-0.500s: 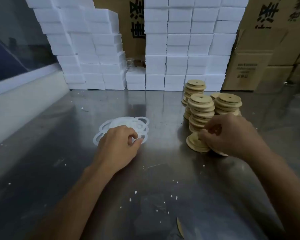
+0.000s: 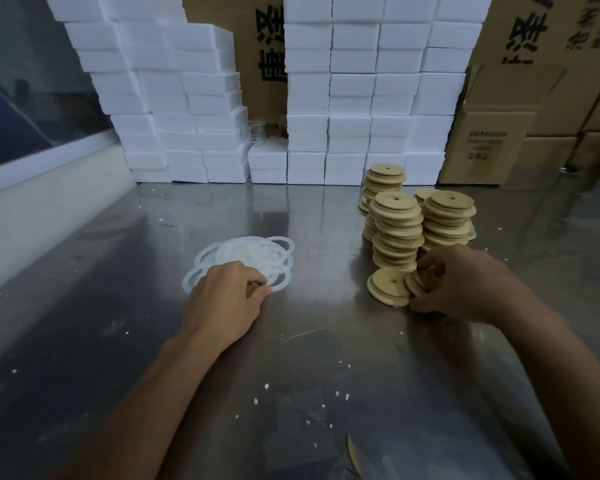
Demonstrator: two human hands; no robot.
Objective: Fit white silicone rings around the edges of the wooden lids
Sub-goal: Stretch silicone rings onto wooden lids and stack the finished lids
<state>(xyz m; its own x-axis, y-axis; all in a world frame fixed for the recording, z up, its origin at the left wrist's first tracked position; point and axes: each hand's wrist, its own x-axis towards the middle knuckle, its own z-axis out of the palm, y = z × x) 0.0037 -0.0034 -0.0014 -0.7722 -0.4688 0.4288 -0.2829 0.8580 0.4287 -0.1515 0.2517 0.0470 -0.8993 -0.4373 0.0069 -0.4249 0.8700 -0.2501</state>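
Thin white silicone rings [image 2: 246, 259]: heaped on steel table [image 2: 309, 341]; one pinched by left hand [image 2: 227, 294]. Judged limp, light; best taken at the rim. Round wooden lids [image 2: 395, 230]: stacked right; rigid; several grasped edgewise by right hand [image 2: 458, 284].

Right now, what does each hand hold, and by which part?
Left hand pinches a white silicone ring at its rim; right hand grips wooden lids by their edges.

Single head-worn wide-angle view, forward and down, close over the steel table [image 2: 309, 341].
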